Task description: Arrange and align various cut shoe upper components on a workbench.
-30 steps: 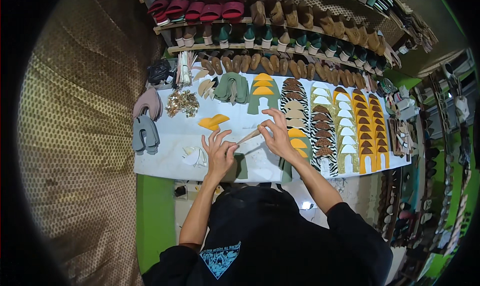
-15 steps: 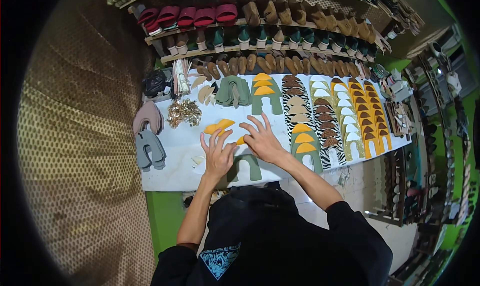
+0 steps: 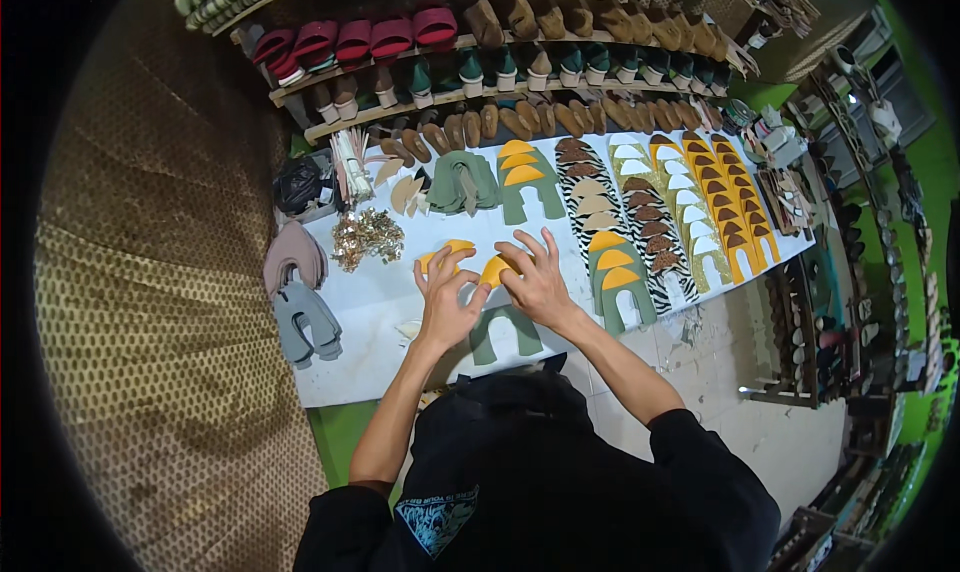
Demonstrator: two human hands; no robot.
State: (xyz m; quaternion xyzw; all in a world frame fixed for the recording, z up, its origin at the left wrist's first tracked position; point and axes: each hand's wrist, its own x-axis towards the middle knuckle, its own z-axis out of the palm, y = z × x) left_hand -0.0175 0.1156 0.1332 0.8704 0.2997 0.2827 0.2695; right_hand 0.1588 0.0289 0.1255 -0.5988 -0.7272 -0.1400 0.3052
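My left hand (image 3: 447, 302) and my right hand (image 3: 535, 280) lie flat, side by side, on the white worktable (image 3: 372, 307). Between their fingers shows a yellow-orange curved piece (image 3: 493, 270), and my right hand touches it with spread fingers. A second yellow-orange piece (image 3: 446, 254) lies just beyond my left fingertips. Under both wrists sits a green arch-shaped shoe upper (image 3: 503, 334). Whether either hand pinches anything is hidden.
Rows of cut uppers in green, zebra, cream and orange (image 3: 640, 222) fill the table's right half. Grey and pink uppers (image 3: 300, 312) hang off the left edge beside a pile of gold ornaments (image 3: 366, 237). Shelves of shoes and soles (image 3: 480, 72) run behind.
A second ago my right hand held a thin stick-like object above the table; now both hands press flat on the pieces. The view has shifted slightly.
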